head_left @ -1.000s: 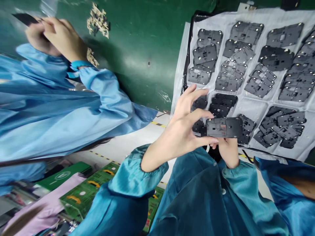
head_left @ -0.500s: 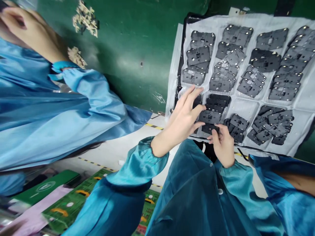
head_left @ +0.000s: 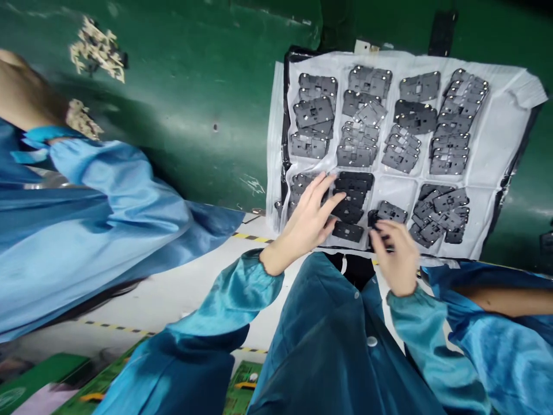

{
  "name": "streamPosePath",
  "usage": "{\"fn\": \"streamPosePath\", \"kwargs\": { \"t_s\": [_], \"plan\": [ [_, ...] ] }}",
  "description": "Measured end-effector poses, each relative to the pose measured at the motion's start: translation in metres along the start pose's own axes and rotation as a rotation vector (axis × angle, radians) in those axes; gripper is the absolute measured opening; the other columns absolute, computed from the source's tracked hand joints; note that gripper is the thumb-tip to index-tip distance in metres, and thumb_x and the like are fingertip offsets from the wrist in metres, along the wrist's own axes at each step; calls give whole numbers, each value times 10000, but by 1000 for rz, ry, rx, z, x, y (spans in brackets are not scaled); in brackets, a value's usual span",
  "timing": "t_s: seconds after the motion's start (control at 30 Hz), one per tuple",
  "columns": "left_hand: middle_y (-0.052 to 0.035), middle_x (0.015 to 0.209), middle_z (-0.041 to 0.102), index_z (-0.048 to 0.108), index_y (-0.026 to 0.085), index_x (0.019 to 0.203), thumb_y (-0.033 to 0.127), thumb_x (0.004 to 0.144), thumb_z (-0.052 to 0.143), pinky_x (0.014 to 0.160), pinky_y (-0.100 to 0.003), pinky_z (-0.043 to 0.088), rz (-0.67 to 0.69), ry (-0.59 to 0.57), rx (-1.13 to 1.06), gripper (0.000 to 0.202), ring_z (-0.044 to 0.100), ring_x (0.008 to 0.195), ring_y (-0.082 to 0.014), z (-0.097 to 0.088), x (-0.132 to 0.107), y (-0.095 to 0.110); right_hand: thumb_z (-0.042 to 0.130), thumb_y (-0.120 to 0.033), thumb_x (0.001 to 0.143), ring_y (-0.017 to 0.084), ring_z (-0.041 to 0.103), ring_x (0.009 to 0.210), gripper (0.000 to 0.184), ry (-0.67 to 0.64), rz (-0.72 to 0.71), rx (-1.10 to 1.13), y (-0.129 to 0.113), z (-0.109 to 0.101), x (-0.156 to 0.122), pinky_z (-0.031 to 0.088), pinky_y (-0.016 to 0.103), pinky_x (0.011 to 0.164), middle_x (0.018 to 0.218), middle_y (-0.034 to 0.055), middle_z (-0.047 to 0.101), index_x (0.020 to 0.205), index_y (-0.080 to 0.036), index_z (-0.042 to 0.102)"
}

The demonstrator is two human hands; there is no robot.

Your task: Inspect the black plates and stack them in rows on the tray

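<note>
My left hand [head_left: 302,222] is open, fingers spread over the near-left part of a white-lined tray [head_left: 395,187]. Its fingertips reach the edge of a stack of flat black plastic plates [head_left: 353,199], beside a partly covered pile [head_left: 302,183]. In the third near compartment, my right hand [head_left: 398,256], slightly blurred, is closed with thumb and fingers around a dark plate [head_left: 372,219] seen partly on edge. Just past it lie more black plates [head_left: 392,211], partly hidden by the fingers. One plate [head_left: 348,231] lies at the near end of the second compartment.
Several more compartments hold overlapping black plates [head_left: 360,153]. The tray rests on a green table [head_left: 194,104] with two heaps of small beige parts [head_left: 98,49]. At the left is a co-worker's blue sleeve [head_left: 125,173]; another person's arm [head_left: 496,300] is at the right. Green boards [head_left: 246,383] are below.
My right hand has moved from the second near compartment to the third, with a dark plate at its fingers. My left hand stays open over the plates. The view has shifted rightward.
</note>
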State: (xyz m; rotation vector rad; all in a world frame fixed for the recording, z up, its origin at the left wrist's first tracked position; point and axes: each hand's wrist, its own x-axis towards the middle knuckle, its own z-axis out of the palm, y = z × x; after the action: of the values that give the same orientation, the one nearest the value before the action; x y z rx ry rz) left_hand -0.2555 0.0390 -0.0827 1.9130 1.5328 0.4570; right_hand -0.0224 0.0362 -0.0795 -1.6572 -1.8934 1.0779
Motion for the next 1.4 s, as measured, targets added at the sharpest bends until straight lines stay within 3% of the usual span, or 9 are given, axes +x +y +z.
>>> {"fn": "streamPosePath", "kwargs": {
  "t_s": [0.1,0.2,0.37,0.5,0.57,0.7,0.77,0.9,1.4],
  "plan": [
    [-174,1570,273,436,218,1381,150,842,626,1157,-655,270,76,-62,-24,575,158,1488,-384,1,-2,8,637,-321,875,165,576,738,261,132,40,-213,19,-30,17,528,340,727,1095,102,602,1099,-189,649],
    [-206,1549,302,456,180,1350,126,818,658,1155,-648,285,117,-101,-6,571,191,1477,-395,12,-4,10,675,-356,831,149,524,662,391,50,74,-344,37,-41,30,525,375,773,1108,107,551,1175,-180,616],
    [-216,1532,324,474,138,1311,119,864,595,1162,-632,292,99,-58,-20,464,191,1481,-380,30,-5,3,681,-361,821,196,555,791,316,-42,31,-387,49,-39,36,509,377,800,1093,111,514,1078,-181,638],
    [-197,1506,374,431,160,1368,163,890,580,1170,-595,306,33,48,-204,501,245,1471,-343,26,-6,13,662,-335,844,185,546,790,157,-81,11,-250,34,-54,34,487,354,778,1030,93,558,878,-186,623],
    [-187,1478,410,422,180,1383,214,886,609,1136,-538,382,-60,147,-375,532,383,1401,-318,21,-4,29,651,-323,862,169,562,774,137,-103,79,-91,17,-66,31,479,329,755,986,69,606,861,-198,594],
    [-133,1248,607,507,208,1322,264,902,595,797,-308,578,-301,247,-849,433,666,891,-162,11,7,72,670,-325,868,133,577,682,158,-161,274,251,-21,-79,26,459,257,648,787,10,637,952,-207,609],
    [-52,894,685,612,191,1176,272,915,568,574,-217,531,-402,237,-1054,276,597,592,-89,4,13,90,685,-323,860,108,548,617,162,-167,317,355,-35,-78,26,431,226,581,738,-3,633,957,-202,637],
    [78,466,470,668,168,999,253,869,611,388,-165,390,-563,256,-1295,165,415,361,-51,-11,21,110,715,-306,840,70,489,512,161,-49,367,510,-49,-70,23,387,189,479,684,-25,613,956,-204,673],
    [43,573,547,675,175,831,331,831,651,316,-156,265,-745,455,-1380,158,324,333,-14,-14,18,130,741,-283,816,94,556,593,187,109,376,620,-77,-63,7,456,205,564,747,-11,662,984,-224,683]
  ]
}}
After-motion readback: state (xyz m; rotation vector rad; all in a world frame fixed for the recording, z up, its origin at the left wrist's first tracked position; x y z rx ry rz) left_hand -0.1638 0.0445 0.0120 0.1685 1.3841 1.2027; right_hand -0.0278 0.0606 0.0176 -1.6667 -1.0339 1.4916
